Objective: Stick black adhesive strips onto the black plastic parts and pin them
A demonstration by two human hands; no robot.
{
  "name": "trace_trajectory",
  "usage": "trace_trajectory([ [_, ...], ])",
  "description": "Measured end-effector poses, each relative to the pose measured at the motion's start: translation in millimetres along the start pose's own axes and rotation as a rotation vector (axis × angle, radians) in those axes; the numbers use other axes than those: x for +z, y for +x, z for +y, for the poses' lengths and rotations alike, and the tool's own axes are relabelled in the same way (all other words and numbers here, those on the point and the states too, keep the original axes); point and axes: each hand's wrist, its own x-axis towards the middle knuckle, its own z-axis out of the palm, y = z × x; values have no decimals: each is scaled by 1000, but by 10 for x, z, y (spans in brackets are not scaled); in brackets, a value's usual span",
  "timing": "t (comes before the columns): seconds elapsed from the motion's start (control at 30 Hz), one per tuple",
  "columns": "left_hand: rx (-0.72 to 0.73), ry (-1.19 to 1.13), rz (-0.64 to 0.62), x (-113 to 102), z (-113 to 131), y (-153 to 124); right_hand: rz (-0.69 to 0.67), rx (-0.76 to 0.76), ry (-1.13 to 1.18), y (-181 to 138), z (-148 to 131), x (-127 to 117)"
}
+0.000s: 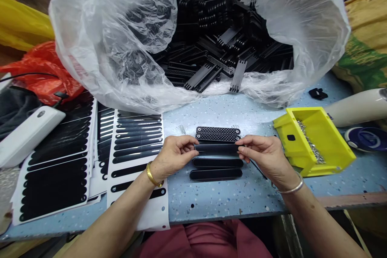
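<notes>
My left hand (pixel 177 154) and my right hand (pixel 261 154) pinch opposite ends of a dark flat strip with rounded ends (pixel 217 148), thumbs and fingertips closed on it. It is held level, just in front of two black bars with a diamond-patterned face (pixel 218 133) that lie side by side. Nearer the person lie two smooth black bars, an upper one (pixel 217 163) and a lower one (pixel 215 174). Whether the strip touches a bar beneath it I cannot tell. A gold bangle sits on the left wrist, a silver one on the right.
A big clear plastic bag (pixel 90 48) full of black plastic parts (pixel 211 40) stands at the back. Left are sheets of black stickers (pixel 137 137) and a white device (pixel 32 135). To the right are a yellow bin (pixel 338 155) of small metal pieces and a blue-white round object (pixel 367 138).
</notes>
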Motion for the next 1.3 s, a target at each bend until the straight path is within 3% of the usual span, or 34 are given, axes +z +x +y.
trace_trajectory([
  [0.4, -75, -64, -76, -30, 33, 12, 11, -6, 1, -3, -27, 18],
  [0.63, -34, 6, -25, 19, 25, 16, 20, -9, -23, 0, -54, 37],
  [0.73, -36, -13, 2, 40, 12, 16, 25, -45, -127, -9, -90, 48],
  [0.97, -82, -82, 23, 57, -2, 19, 146, -286, -560, -15, -135, 108],
  [1.3, -47, -77, 18, 34, 24, 36, 190, -390, -725, 11, -43, 156],
])
